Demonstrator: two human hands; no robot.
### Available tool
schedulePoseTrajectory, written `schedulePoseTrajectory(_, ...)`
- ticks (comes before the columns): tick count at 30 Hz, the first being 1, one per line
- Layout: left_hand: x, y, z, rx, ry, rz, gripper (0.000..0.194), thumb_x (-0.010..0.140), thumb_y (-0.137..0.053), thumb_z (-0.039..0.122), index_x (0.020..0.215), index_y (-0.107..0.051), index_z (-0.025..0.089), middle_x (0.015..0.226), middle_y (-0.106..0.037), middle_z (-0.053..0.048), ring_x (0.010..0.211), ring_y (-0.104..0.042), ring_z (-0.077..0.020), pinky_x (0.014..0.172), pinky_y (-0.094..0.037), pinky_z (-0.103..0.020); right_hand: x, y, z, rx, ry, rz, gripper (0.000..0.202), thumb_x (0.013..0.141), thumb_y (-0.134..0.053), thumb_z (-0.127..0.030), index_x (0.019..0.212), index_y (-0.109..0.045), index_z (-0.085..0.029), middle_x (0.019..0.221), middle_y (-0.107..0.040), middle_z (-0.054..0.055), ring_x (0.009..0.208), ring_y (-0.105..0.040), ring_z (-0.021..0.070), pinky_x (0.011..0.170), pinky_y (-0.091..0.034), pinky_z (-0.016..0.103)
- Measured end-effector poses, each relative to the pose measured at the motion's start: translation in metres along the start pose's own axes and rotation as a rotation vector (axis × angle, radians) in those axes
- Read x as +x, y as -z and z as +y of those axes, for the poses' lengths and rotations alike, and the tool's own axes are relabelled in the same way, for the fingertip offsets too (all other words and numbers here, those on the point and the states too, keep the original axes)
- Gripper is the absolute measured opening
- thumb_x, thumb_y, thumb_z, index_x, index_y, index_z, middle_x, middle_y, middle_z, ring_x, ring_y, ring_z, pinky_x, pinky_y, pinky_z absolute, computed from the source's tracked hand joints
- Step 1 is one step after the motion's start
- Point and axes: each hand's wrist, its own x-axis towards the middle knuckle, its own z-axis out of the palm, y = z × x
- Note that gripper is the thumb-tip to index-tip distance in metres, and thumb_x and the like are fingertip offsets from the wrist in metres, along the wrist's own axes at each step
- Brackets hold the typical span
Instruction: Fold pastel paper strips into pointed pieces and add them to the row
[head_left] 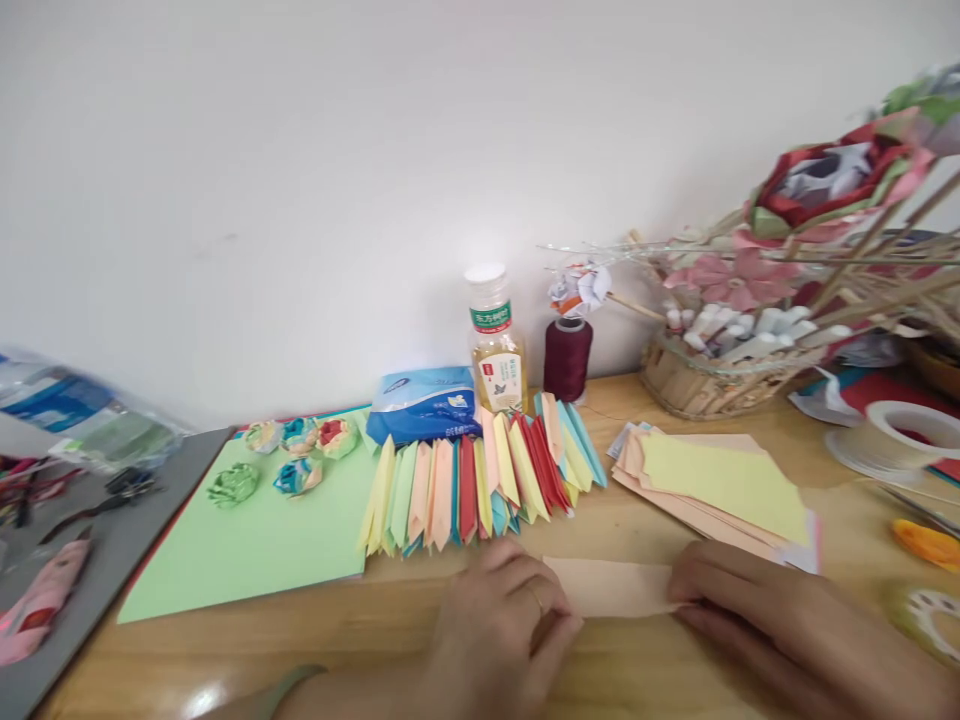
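Pinching a peach paper strip (619, 588) at both ends, my left hand (502, 620) and right hand (757, 603) likely keep it flat, I judge remotely, toward the near edge of the wooden table (360, 625); folded papers (466, 488) sit rowed beyond, apparently leaving room.

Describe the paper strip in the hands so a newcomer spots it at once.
On the wooden table is a colourful row of folded papers. Nearer the camera and slightly right, a peach strip spans from the left hand to the right hand. Unlike those or the paper stack beyond, it is held.
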Motion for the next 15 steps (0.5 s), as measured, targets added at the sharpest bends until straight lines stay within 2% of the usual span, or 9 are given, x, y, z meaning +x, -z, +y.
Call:
schedulePoseTrajectory(2, -0.001, 0.0, 0.001, -0.002, -0.007, -0.017, 0.011, 0.084, -0.054, 0.013, 0.075, -0.057, 0.017, 0.07, -0.064, -0.003, 0.068, -0.056, -0.0174, 0.06, -0.045, -0.026, -0.003, 0.0, -0.002, -0.016, -0.043, -0.041, 0.03, 0.092, -0.034, -0.033, 0.079, -0.06, -0.024, 0.08, -0.064, 0.004, 0.072, -0.061, 0.0177, 0.063, -0.047, 0.029)
schedulePoseTrajectory(5, -0.001, 0.001, 0.001, 0.056, 0.02, -0.046, 0.012, 0.087, -0.051, 0.015, 0.076, -0.056, 0.017, 0.067, -0.063, -0.003, 0.066, -0.056, -0.0175, 0.058, -0.043, -0.025, -0.005, -0.002, -0.003, -0.029, -0.105, -0.032, 0.029, 0.092, -0.033, -0.031, 0.08, -0.058, -0.022, 0.081, -0.064, 0.005, 0.073, -0.061, 0.0196, 0.064, -0.046, 0.031)
schedulePoseTrajectory(11, 0.003, 0.004, 0.001, 0.103, 0.106, -0.084, 0.015, 0.087, -0.048, 0.015, 0.075, -0.058, 0.017, 0.07, -0.063, -0.002, 0.067, -0.058, -0.0165, 0.059, -0.044, -0.025, -0.002, -0.01, -0.007, -0.022, -0.151, 0.103, 0.031, 0.092, -0.033, -0.035, 0.075, -0.056, -0.022, 0.077, -0.064, 0.004, 0.07, -0.061, 0.0194, 0.062, -0.046, 0.031)
schedulePoseTrajectory(15, 0.007, 0.003, 0.001, 0.169, 0.228, -0.154, 0.014, 0.084, -0.05, 0.013, 0.075, -0.059, 0.018, 0.07, -0.063, -0.001, 0.067, -0.059, -0.0166, 0.057, -0.044, -0.024, -0.003, -0.018, -0.006, -0.036, -0.206, 0.179, 0.021, 0.089, -0.039, -0.032, 0.081, -0.056, -0.023, 0.075, -0.065, 0.002, 0.066, -0.062, 0.0179, 0.057, -0.047, 0.028)
